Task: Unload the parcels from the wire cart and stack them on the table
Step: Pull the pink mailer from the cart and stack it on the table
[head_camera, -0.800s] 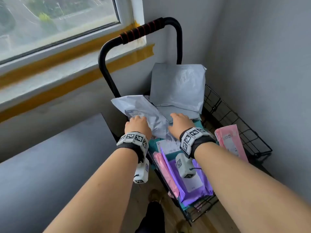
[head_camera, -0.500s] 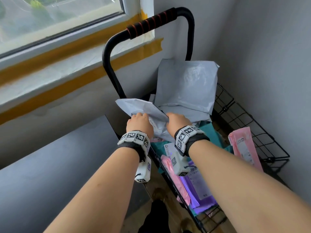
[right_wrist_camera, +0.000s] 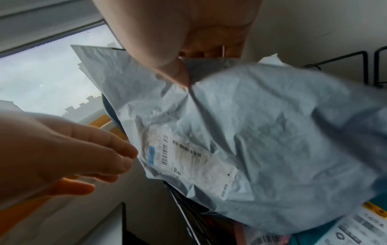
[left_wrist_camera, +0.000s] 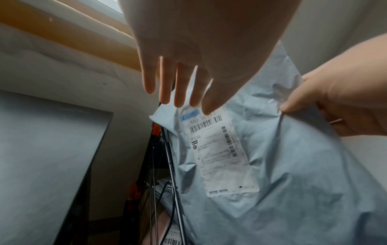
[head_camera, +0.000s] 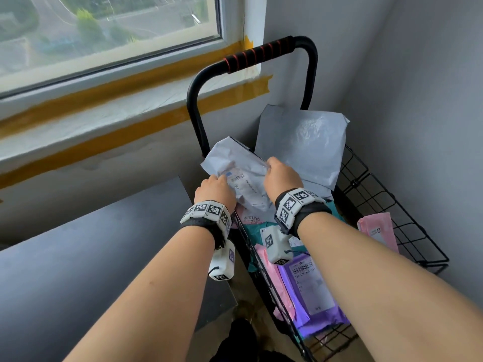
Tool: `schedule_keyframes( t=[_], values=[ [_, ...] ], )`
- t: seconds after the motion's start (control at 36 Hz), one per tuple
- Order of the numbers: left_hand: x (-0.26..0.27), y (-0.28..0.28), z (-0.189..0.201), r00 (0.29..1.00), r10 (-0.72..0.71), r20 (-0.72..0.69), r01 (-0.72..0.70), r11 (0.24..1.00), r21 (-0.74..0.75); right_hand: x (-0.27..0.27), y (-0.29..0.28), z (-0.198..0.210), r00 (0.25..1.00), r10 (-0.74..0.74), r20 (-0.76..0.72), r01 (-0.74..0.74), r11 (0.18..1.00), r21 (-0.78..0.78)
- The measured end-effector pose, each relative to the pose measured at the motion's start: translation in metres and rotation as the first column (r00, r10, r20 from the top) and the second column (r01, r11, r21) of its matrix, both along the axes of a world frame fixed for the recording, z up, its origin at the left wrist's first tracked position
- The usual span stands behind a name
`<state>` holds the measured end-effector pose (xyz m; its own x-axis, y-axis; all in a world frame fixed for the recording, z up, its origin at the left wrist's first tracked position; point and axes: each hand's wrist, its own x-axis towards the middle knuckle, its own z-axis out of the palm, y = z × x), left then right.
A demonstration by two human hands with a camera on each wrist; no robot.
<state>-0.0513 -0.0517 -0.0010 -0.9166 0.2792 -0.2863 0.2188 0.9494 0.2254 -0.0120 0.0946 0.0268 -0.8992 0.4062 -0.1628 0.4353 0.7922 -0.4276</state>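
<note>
A crumpled grey parcel with a white barcode label is held above the left rear corner of the black wire cart. My right hand pinches its upper right edge between thumb and fingers. My left hand is at the parcel's left edge with its fingers straight and spread, the tips at the label's top. It grips nothing. The dark grey table lies to the left of the cart.
Still in the cart are a large grey parcel leaning at the back, a purple one, pink ones and a teal one. The cart's handle rises behind, under the window sill. A wall stands close on the right.
The grey parcel has come up off the pile and swung left toward the table. My left hand has let go and opened; the right hand has kept its hold.
</note>
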Motion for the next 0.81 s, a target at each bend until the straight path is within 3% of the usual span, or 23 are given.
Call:
schedule_keyframes(
  t=[0.19,0.33,0.44,0.56,0.64,0.81],
  values=[
    [0.027,-0.022,0.022,0.989,0.139,-0.040,-0.137,0.989,0.057,0.013,-0.020,0.038,0.979,0.039,-0.198,-0.049,0.998,-0.047],
    [0.051,-0.040,0.040,0.959,0.284,-0.014,-0.276,0.942,0.189,0.027,-0.040,0.067,0.953,0.041,-0.300,-0.090,0.984,-0.151],
    [0.075,-0.061,0.048,0.903,0.430,0.010,-0.413,0.861,0.298,0.042,-0.061,0.086,0.937,0.044,-0.347,-0.139,0.958,-0.252],
    [0.096,-0.092,0.051,0.781,0.610,0.135,-0.596,0.662,0.455,0.052,-0.085,0.098,0.905,0.039,-0.424,-0.194,0.924,-0.329],
    [0.103,-0.115,0.052,0.721,0.643,0.257,-0.662,0.530,0.530,0.050,-0.102,0.101,0.895,-0.001,-0.446,-0.203,0.890,-0.409],
    [0.095,-0.155,0.057,0.748,0.612,0.257,-0.631,0.535,0.561,0.035,-0.139,0.089,0.935,-0.044,-0.351,-0.154,0.842,-0.516]
  ],
)
